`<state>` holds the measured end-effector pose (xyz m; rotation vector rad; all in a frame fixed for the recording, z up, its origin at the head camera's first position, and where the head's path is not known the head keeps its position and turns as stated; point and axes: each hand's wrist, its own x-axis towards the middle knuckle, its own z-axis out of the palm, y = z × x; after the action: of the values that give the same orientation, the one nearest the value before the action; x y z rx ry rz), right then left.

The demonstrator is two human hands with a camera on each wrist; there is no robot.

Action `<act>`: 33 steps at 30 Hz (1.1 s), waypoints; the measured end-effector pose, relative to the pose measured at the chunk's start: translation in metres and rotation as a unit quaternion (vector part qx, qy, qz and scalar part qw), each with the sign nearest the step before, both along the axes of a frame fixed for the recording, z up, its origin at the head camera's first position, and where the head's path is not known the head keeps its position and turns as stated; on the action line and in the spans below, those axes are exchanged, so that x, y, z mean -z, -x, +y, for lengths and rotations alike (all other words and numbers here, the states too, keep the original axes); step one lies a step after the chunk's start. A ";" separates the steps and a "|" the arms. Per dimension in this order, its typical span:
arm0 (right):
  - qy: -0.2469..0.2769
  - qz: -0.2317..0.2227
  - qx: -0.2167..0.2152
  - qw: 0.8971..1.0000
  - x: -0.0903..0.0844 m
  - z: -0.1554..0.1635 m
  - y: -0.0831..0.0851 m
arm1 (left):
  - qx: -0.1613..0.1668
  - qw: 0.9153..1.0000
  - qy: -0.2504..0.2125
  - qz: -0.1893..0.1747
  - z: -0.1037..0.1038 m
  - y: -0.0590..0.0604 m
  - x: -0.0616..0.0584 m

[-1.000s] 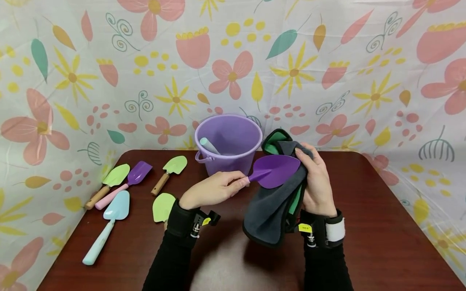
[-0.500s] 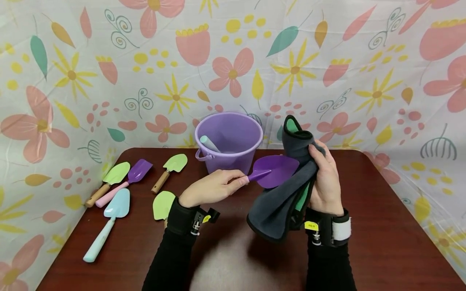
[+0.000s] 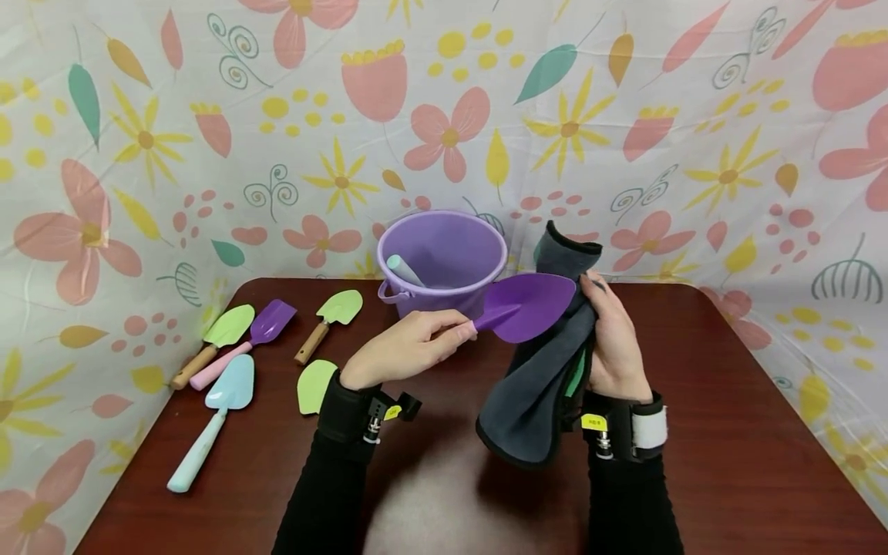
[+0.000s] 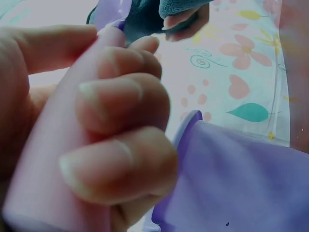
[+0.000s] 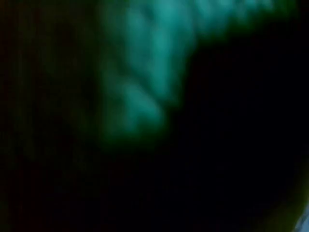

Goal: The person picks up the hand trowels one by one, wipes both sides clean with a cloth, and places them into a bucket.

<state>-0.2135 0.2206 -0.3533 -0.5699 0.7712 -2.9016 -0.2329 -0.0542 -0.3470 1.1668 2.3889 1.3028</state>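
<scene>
The left hand [image 3: 405, 351] grips the purple shovel [image 3: 527, 307] by its pink handle, above the table near the bucket [image 3: 444, 258]. The right hand [image 3: 613, 343] squeezes the gray cloth [image 3: 534, 385] against the blade. It is best to hold the shovel steady and rub every part.

The head view looks forward and down over the counter [image 3: 728, 432] toward its far edge. The left wrist view sits tight against the fingers [image 4: 120, 159], sharing the purple bucket [image 3: 442, 258]. The right wrist view is pressed into dark cloth [image 5: 140, 92].
</scene>
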 end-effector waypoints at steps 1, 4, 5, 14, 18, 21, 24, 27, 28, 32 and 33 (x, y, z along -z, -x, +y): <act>-0.012 -0.004 -0.009 1.000 0.001 -0.003 0.001 | -0.001 1.000 -0.007 0.001 0.000 0.000 0.000; -0.053 -0.016 -0.028 0.998 0.005 -0.010 0.000 | 0.003 1.000 -0.029 0.000 -0.001 0.001 0.000; -0.067 -0.019 -0.035 0.997 0.006 -0.013 0.000 | 0.003 0.999 -0.036 -0.001 -0.001 0.001 0.000; -0.023 -0.048 -0.153 0.987 0.012 -0.028 0.002 | -0.005 0.998 -0.064 -0.007 -0.003 0.004 0.001; -0.034 -0.035 -0.164 0.985 0.012 -0.029 0.001 | -0.017 0.998 -0.061 -0.018 -0.003 0.003 0.001; -0.060 -0.022 -0.134 0.989 0.011 -0.028 0.000 | -0.028 0.998 -0.057 -0.022 -0.003 0.003 0.002; -0.084 -0.019 -0.100 0.991 0.010 -0.028 -0.001 | -0.032 0.998 -0.053 -0.026 -0.004 0.004 0.002; -0.100 -0.029 -0.083 0.991 0.008 -0.027 -0.002 | -0.032 0.998 -0.049 -0.032 -0.006 0.005 0.003; -0.099 -0.030 -0.081 0.991 0.008 -0.027 -0.002 | -0.033 0.998 -0.047 -0.033 -0.006 0.005 0.004; -0.087 -0.016 -0.090 0.992 0.005 -0.027 -0.001 | -0.038 0.998 -0.041 -0.031 -0.008 0.007 0.005; -0.079 -0.009 -0.095 0.992 0.004 -0.027 -0.001 | -0.040 0.998 -0.040 -0.031 -0.009 0.007 0.005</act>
<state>-0.2126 0.1939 -0.3576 -0.5665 0.8818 -2.6418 -0.2397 -0.0631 -0.3523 1.0447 2.3819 1.4485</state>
